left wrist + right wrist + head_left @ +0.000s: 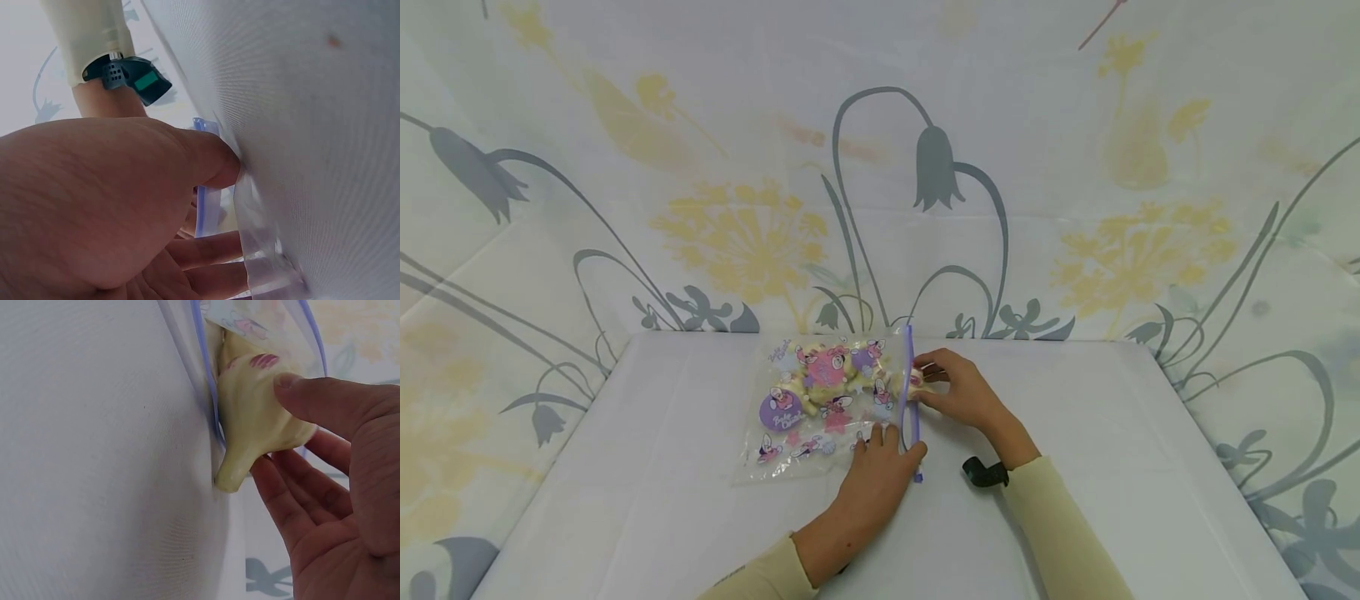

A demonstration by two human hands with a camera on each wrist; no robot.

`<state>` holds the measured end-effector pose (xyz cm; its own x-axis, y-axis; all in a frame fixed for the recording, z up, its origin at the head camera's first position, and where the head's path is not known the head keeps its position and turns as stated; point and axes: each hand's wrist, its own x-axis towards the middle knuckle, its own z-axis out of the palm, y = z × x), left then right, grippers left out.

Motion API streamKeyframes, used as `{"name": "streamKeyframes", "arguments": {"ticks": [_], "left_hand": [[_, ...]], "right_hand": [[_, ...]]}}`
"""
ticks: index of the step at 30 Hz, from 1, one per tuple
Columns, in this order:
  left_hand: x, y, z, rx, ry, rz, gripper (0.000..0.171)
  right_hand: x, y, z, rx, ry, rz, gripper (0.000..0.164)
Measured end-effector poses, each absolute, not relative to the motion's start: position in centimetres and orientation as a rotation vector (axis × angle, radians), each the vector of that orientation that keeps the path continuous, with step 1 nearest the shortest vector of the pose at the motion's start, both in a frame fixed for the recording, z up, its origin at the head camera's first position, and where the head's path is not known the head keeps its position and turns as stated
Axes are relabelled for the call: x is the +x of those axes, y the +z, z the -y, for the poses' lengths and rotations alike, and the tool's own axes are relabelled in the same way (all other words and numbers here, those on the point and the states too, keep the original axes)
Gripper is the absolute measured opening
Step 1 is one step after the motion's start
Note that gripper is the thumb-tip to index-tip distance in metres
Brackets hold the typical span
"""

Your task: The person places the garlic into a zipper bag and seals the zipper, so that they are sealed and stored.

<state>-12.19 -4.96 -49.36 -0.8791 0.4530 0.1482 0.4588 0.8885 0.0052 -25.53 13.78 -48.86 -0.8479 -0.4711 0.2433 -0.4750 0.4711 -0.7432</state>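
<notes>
A clear zip bag (808, 446) printed with pink and purple cartoon figures lies on the table, its purple zip edge to the right. Several pale yellow lumps show through the plastic. At the bag's mouth, my right hand (962, 387) holds a garlic bulb (256, 406) between thumb and fingers. This bulb has purple streaks and a short stem pointing out of the opening; its other end sits between the zip edges. My left hand (880, 475) rests on the bag's near right corner, fingers extended over the plastic and thumb by the zip strip (201, 212).
A white-covered table (655, 500) carries the bag. Behind and beside it hang curtains (760, 167) with grey and yellow flower prints. A dark wrist camera (985, 472) is strapped at the right wrist.
</notes>
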Motion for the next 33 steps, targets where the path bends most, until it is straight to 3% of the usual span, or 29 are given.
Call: {"name": "streamKeyframes", "arguments": {"ticks": [9,33], "left_hand": [[-12.1,-49.3,4.9,-0.708,-0.059,2.91,0.034],[-11.8,-49.3,4.9,-0.729,-0.018,2.835,0.032]], "right_hand": [[-25.3,-49.0,-13.7,0.895,1.382,2.681,0.037],[-25.6,-49.9,-11.9,0.848,1.477,2.677,0.035]]}}
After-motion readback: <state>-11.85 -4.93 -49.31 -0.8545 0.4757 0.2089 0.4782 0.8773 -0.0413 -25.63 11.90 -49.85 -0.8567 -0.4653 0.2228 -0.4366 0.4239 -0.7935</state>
